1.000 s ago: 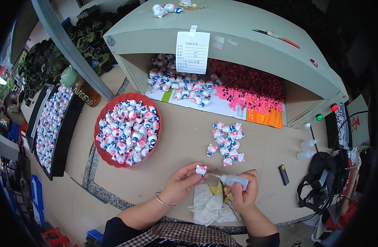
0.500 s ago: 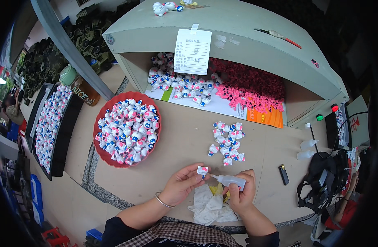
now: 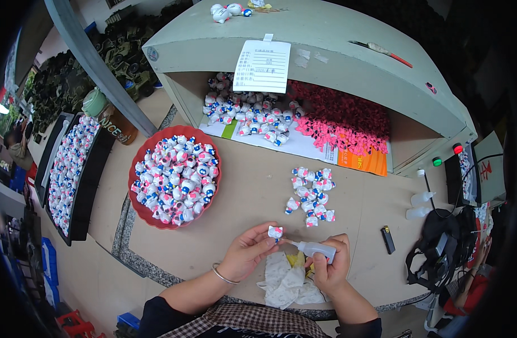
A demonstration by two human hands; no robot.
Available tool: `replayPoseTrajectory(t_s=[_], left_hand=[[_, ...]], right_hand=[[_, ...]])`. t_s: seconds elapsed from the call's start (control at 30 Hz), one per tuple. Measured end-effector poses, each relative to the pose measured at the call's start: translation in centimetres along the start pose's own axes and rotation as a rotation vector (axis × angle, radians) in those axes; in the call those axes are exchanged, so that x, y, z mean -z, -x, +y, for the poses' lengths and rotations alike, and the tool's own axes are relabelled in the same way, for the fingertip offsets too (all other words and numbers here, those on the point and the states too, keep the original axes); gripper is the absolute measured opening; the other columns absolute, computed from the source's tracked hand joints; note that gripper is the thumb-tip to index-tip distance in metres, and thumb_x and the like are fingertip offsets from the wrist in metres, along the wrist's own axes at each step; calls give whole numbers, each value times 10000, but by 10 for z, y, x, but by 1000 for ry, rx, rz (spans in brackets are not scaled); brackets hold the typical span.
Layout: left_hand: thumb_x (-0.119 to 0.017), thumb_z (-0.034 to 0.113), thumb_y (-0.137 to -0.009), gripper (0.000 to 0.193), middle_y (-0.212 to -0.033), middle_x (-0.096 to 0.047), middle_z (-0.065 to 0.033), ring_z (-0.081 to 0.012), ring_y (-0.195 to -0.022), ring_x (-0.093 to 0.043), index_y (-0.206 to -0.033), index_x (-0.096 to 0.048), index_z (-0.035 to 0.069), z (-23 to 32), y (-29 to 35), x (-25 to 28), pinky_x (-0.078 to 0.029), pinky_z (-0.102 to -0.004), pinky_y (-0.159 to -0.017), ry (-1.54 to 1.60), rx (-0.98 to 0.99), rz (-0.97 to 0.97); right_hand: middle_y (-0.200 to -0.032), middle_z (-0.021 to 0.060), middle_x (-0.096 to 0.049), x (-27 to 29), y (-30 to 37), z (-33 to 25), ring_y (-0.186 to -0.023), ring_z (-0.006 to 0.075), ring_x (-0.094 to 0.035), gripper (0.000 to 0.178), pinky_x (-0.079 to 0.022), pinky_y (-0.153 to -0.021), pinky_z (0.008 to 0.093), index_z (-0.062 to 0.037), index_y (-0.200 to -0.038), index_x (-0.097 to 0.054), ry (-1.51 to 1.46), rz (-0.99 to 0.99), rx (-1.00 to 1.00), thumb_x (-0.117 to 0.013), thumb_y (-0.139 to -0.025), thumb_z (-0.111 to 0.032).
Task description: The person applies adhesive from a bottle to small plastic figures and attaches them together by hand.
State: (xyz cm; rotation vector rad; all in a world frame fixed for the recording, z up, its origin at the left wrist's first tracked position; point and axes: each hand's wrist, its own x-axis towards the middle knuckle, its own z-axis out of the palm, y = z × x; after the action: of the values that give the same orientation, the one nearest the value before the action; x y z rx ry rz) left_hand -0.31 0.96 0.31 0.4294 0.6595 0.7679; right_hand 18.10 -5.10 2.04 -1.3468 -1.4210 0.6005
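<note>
At the frame's lower centre, a figurine (image 3: 275, 232) is pinched by the left hand (image 3: 249, 251). A bottle (image 3: 316, 249) is grasped by the right hand (image 3: 332, 269), its nozzle (image 3: 291, 242) held close to the figurine. More figurines (image 3: 311, 206) are grouped on the desk (image 3: 244, 194) right of centre; a heaped red bowl (image 3: 156, 222) is seen at centre left.

The paper label (image 3: 262, 66) has swung up and to the left at its lower edge, uncovering more of the small white figurines (image 3: 261, 103) behind it. The right hand (image 3: 332, 266) has shifted slightly left and down with the squeeze bottle (image 3: 316, 250), whose nozzle sits a little lower beside the held figurine (image 3: 275, 231) than a second ago.
</note>
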Motion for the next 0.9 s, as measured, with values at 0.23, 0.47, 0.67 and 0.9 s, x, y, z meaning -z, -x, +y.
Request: replayPoseTrajectory(t_s=[0.23, 0.47, 0.67, 0.9], left_hand=[[-504, 27, -829, 344, -1132, -513, -86, -178, -1010, -526, -1167, -453, 69, -1, 1, -3, -439, -260, -843, -57, -45, 8], [-508, 36, -831, 375, -1094, -521, -71, -174, -996, -527, -1196, -427, 64, -2, 3, -4, -435, -279, -839, -136, -65, -8], [-517, 16, -820, 360, -1072, -543, -59, -168, -978, -541, -1171, -455, 67, -4, 4, -5, -457, -265, -814, -183, -76, -3], [-520, 12, -819, 370, -1063, -545, -65, -173, -974, -545, -1178, -447, 56, -6, 3, -3, -467, -267, -801, -240, -108, -13]], right_hand=[[-704, 84, -501, 4, -1, -1, -695, 198, -433, 175, -382, -573, 297, -8, -886, -448, 107, 26, 56, -555, -773, -87], [-789, 92, -442, -2, 4, -9, -661, 144, -464, 156, -392, -570, 252, 1, -893, -441, -203, 79, -148, -523, -794, -88], [-753, 87, -468, -2, 2, -1, -672, 145, -446, 149, -387, -573, 256, -6, -886, -436, -41, 58, 10, -520, -794, -87], [-679, 65, -492, -1, 0, -1, -689, 158, -420, 149, -371, -597, 272, -13, -884, -436, 75, -4, 47, -523, -796, -95]])
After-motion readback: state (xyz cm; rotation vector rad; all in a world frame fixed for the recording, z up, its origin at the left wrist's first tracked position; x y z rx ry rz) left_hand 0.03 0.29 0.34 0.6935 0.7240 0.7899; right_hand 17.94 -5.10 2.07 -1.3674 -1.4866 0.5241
